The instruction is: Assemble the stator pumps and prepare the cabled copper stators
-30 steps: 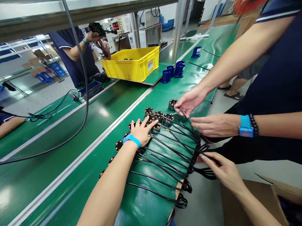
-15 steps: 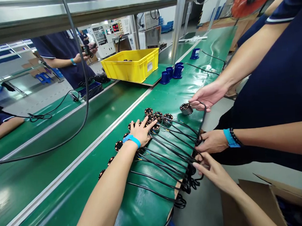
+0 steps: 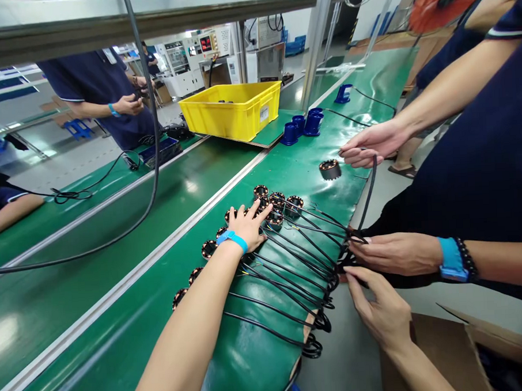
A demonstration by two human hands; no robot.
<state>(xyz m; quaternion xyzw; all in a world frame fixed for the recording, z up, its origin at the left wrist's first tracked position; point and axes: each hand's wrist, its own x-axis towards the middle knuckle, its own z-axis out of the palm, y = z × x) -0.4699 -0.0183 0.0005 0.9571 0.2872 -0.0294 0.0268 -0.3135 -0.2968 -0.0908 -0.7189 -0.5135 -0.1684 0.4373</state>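
My left hand lies with fingers spread over a cluster of motor stators, dark rings with copper windings. It wears a blue wristband. From the stators, black cables run right to the table edge, where they hang in loops. At that edge, my right hand has its thumb and forefinger brought together at the cable bundle; the other fingers curl in. A co-worker's upper hand holds up a single stator by its lead, above the table. The co-worker's lower hand grips cables just above my right hand.
A yellow bin stands across the green table, near several blue cups. A thick black cable hangs at the left. An open cardboard box sits below right. Another person stands across the line.
The co-worker's upper hand has raised the stator and moved away from me. The co-worker's lower hand and my right hand have shifted slightly right. My left hand stays on the stators.
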